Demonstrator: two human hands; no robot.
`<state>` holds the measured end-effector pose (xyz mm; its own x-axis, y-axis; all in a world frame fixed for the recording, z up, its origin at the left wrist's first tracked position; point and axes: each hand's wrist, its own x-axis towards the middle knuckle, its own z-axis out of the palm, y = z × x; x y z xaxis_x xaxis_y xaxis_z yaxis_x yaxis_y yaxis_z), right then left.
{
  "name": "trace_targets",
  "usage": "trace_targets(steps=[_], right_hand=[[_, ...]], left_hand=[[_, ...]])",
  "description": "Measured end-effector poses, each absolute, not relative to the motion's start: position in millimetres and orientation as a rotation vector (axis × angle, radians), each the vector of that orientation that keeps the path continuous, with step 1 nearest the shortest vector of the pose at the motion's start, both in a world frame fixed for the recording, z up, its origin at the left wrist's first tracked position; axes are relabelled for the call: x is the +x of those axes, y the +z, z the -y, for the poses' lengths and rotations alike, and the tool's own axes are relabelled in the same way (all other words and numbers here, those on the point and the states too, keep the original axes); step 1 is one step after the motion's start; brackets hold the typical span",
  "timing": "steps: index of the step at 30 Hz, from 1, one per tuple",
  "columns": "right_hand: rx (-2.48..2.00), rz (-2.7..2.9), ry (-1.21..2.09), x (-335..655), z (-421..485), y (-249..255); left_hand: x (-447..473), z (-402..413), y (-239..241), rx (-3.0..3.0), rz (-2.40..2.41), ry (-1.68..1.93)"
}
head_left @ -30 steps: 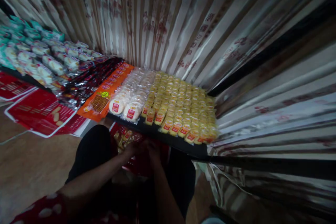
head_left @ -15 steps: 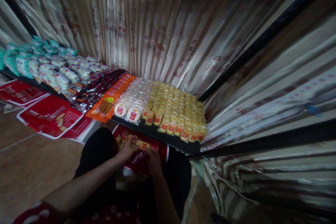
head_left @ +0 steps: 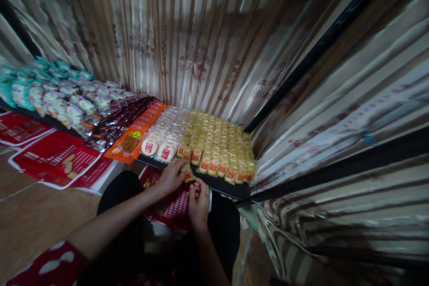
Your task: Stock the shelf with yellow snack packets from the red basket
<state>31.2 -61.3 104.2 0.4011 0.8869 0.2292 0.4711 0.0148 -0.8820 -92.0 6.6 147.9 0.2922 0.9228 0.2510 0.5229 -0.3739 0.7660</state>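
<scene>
My left hand (head_left: pixel 170 177) is closed round a small yellow snack packet (head_left: pixel 187 172) at the front edge of a black shelf (head_left: pixel 221 185). My right hand (head_left: pixel 198 198) is curled just below and right of it, its fingertips close to the same packet; whether they grip it is unclear. Rows of yellow packets with red labels (head_left: pixel 221 147) fill the shelf's right part. Round white packets with red labels (head_left: pixel 166 140) lie beside them on the left. A red carton (head_left: pixel 174 208) rests on my lap under both hands.
Orange packets (head_left: pixel 140 129), dark red packets (head_left: pixel 114 118) and green-and-white packets (head_left: pixel 50 91) continue along the shelf to the left. Red printed cartons (head_left: pixel 58 161) stand on the wooden floor at left. Striped shiny packaging hangs behind and to the right.
Both hands rose from the red carton on my lap to the shelf's front edge. My left hand now holds a yellow packet there. The view swung slightly.
</scene>
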Motion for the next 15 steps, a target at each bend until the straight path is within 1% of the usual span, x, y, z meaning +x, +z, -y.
trace_targets(steps=[3, 8, 15], right_hand=[[-1.545, 1.354, 0.491, 30.6, 52.5, 115.6], [-1.489, 1.426, 0.43, 32.2, 38.1, 116.5], [-1.522, 1.448, 0.382, 32.6, 27.7, 108.9]], left_hand=[[-81.7, -21.2, 159.3, 2.116, -1.254, 0.907], [-66.4, -34.2, 161.9, 2.209, -1.257, 0.89], [-61.1, -49.7, 165.1, 2.433, -1.278, 0.688]])
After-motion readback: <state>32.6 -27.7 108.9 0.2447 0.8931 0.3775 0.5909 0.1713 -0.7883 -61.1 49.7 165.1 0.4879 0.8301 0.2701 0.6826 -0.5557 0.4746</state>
